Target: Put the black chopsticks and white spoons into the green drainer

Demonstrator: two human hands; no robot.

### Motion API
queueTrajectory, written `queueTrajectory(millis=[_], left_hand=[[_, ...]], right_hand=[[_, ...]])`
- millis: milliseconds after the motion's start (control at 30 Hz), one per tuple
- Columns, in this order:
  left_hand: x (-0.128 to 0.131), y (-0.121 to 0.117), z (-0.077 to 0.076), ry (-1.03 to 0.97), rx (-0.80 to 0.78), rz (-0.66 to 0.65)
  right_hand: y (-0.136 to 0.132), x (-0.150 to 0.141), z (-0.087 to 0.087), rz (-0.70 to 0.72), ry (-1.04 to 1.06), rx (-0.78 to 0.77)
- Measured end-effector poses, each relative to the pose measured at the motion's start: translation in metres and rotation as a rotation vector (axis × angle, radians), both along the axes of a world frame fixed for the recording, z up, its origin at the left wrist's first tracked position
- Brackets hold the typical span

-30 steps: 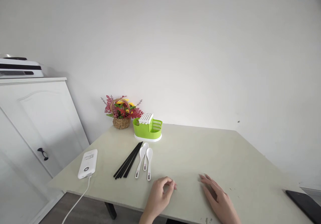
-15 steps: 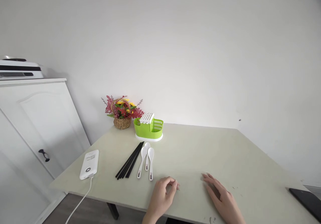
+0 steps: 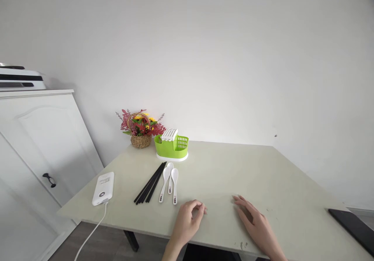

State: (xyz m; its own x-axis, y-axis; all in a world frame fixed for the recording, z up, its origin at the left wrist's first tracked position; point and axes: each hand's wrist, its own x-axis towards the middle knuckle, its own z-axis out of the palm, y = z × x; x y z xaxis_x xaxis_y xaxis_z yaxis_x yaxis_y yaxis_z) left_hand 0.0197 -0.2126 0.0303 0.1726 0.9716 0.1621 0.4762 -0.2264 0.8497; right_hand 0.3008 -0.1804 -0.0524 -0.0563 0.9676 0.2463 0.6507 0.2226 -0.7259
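Note:
My left hand point(image 3: 187, 221) rests near the front edge of the table, its fingers curled in and the thumb tip meeting the index finger; nothing shows in it. To its right, my right hand point(image 3: 253, 223) lies on the tabletop with fingers stretched out, holding nothing. Three white spoons point(image 3: 174, 185) lie just beyond my left hand, bowls pointing away. Beside them on the left is a bundle of several black chopsticks point(image 3: 150, 183). Behind these stands a green utensil holder point(image 3: 166, 149) with a white slotted top and a white base.
A wicker basket of artificial flowers point(image 3: 140, 141) stands at the back left. A white power bank point(image 3: 103, 188) with a cable lies at the table's left side. At the right edge is a black phone-like slab point(image 3: 350, 226). A white cabinet point(image 3: 55, 136) adjoins the left.
The whole view has shifted slightly, so things appear a little higher and further left. Both hands keep nearly the same pose, and nothing on the table has been moved.

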Motion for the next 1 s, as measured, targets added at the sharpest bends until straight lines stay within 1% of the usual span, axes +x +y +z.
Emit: queueTrajectory(millis=[233, 700, 767, 800, 833, 867, 900, 967, 1000], left_hand=[[0.002, 0.000, -0.001, -0.020, 0.014, 0.003], [0.004, -0.004, 0.002, -0.019, 0.026, 0.009], [0.001, -0.008, 0.001, -0.041, 0.044, -0.012], [-0.004, -0.010, 0.000, -0.051, 0.080, -0.009], [-0.011, -0.012, -0.003, -0.054, 0.149, 0.021], [-0.021, -0.013, -0.005, -0.047, 0.246, 0.080], [-0.034, -0.014, -0.008, -0.029, 0.372, 0.181], [-0.066, -0.012, -0.012, 0.054, 0.644, 0.475], [-0.083, -0.010, -0.014, 0.118, 0.716, 0.631]], right_hand=[[-0.002, 0.001, 0.006, -0.007, 0.014, -0.009], [-0.003, 0.000, 0.006, 0.006, 0.034, -0.028], [-0.003, 0.000, 0.004, 0.004, 0.038, -0.021], [-0.003, 0.001, 0.003, 0.004, 0.040, -0.020], [-0.003, 0.001, 0.003, 0.003, 0.042, -0.021], [-0.002, 0.001, 0.002, 0.002, 0.044, -0.025], [-0.002, 0.001, 0.001, 0.001, 0.043, -0.032], [-0.002, 0.001, 0.000, -0.001, 0.042, -0.045], [-0.002, 0.002, 0.000, -0.002, 0.042, -0.047]])
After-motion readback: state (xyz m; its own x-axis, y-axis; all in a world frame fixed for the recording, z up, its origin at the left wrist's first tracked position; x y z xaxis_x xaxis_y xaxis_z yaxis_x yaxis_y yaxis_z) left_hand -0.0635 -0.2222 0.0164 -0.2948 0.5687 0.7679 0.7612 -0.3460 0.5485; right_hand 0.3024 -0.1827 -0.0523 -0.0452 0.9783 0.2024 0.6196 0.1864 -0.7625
